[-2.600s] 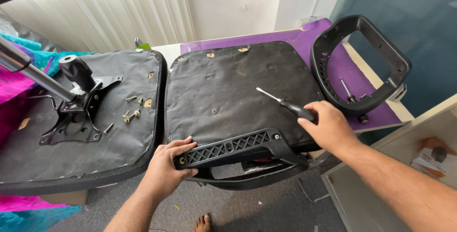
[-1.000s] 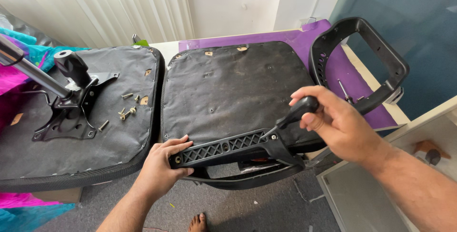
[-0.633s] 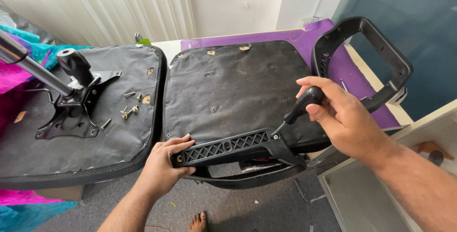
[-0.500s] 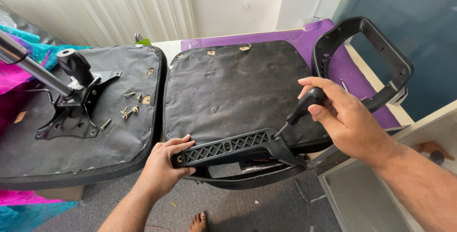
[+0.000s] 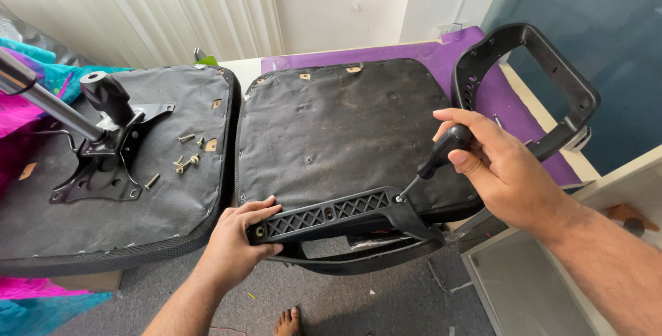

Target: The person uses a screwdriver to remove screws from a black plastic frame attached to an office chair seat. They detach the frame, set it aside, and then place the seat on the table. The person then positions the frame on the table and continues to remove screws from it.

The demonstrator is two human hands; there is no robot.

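head view: the armrest (image 5: 331, 215) lies along the near edge of the upturned seat (image 5: 338, 129), its ribbed mounting bar flat against the black fabric underside. the screwdriver (image 5: 431, 163) tip sits in the screw at the bar's right end, so that fastening is the one in hand. the hole at the bar's left end, by the left thumb, looks to have something in it, but i cannot tell whether that is a seated screw. a second armrest (image 5: 531, 87) stands loose on the purple tabletop (image 5: 407, 53) to the right, apart from the seat, so by the look of it that side is not yet worked on. on the other seat (image 5: 117, 191) to the left, a metal base plate (image 5: 103, 163) with its gas tube rests unfastened-looking, with loose screws (image 5: 183, 163) scattered just beside it.

left hand (image 5: 238, 239): palm down, fingers curled over the left end of the bar, thumb on top; the grip is closed on the armrest, pressing it to the seat. forearm comes up from the lower left.

right hand (image 5: 496, 170): raised above the bar's right end, wrist cocked, fingers wrapped round the black handle; the grip is closed on the screwdriver, which slants down and to the left to the screw.
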